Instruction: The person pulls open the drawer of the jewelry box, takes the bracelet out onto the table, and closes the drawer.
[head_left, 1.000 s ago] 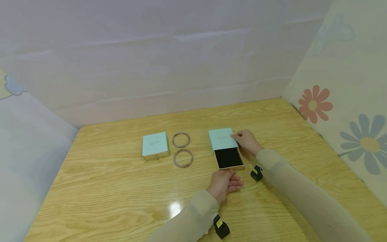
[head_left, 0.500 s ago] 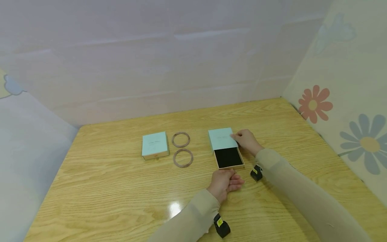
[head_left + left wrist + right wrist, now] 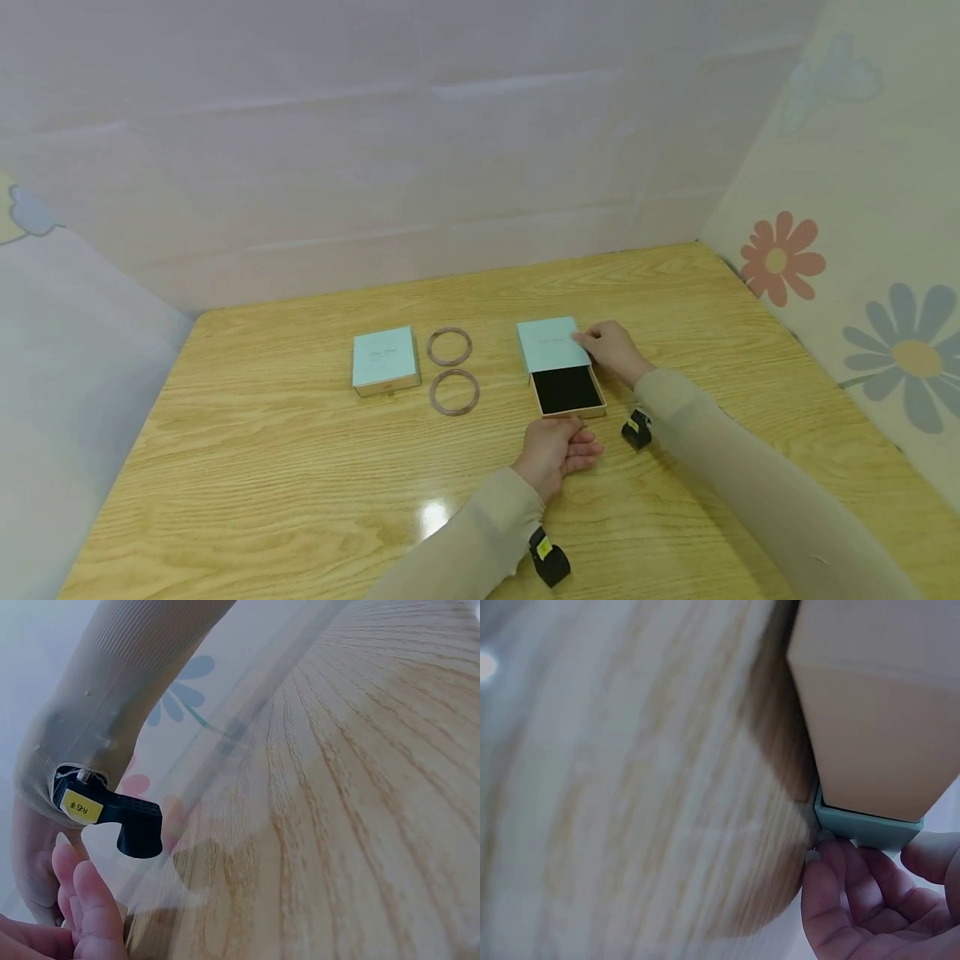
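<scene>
On the right half of the table lies a pale turquoise drawer box (image 3: 553,343), its black-lined drawer (image 3: 567,390) slid out toward me. My right hand (image 3: 615,350) grips the sleeve at its right side, thumb on the top edge; in the right wrist view the fingers curl against the turquoise wall (image 3: 870,827). My left hand (image 3: 551,454) is at the drawer's front edge, thumb and index finger together there as if pinching it, the other fingers loose. The exact contact is hidden. Two brownish translucent bangles (image 3: 449,347) lie left of this box, one behind the other.
A second turquoise drawer box (image 3: 386,358), shut, sits left of the bangles. The wooden table (image 3: 300,467) meets a pale wall (image 3: 420,167) at the back and a flower-printed wall (image 3: 862,250) on the right.
My left hand and the drawer's front edge have shifted very slightly toward the sleeve. The right hand, the bangles and the other box look unmoved.
</scene>
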The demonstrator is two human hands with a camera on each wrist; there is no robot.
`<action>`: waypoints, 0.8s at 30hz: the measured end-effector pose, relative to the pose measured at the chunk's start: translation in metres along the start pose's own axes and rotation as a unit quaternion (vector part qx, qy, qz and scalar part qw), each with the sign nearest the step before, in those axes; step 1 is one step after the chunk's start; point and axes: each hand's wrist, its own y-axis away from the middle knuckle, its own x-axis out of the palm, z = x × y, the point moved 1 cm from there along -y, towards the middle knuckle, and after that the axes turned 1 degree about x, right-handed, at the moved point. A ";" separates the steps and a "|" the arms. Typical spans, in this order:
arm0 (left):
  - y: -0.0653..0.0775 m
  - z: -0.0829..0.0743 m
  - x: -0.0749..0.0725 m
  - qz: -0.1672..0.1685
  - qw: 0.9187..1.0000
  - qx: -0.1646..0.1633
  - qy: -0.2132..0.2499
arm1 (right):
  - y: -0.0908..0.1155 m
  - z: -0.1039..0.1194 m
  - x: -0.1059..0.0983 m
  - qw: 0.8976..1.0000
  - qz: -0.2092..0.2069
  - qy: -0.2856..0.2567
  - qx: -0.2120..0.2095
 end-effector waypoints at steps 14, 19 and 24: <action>-0.004 0.001 -0.001 -0.005 1.000 -0.003 0.008 | 0.001 0.001 0.000 1.000 -0.002 0.000 -0.004; -0.005 0.001 -0.002 -0.006 1.000 0.002 0.004 | 0.001 0.001 -0.001 1.000 -0.004 0.002 -0.006; -0.006 0.001 -0.003 -0.003 1.000 0.006 0.000 | 0.000 0.000 -0.001 1.000 -0.006 -0.006 -0.005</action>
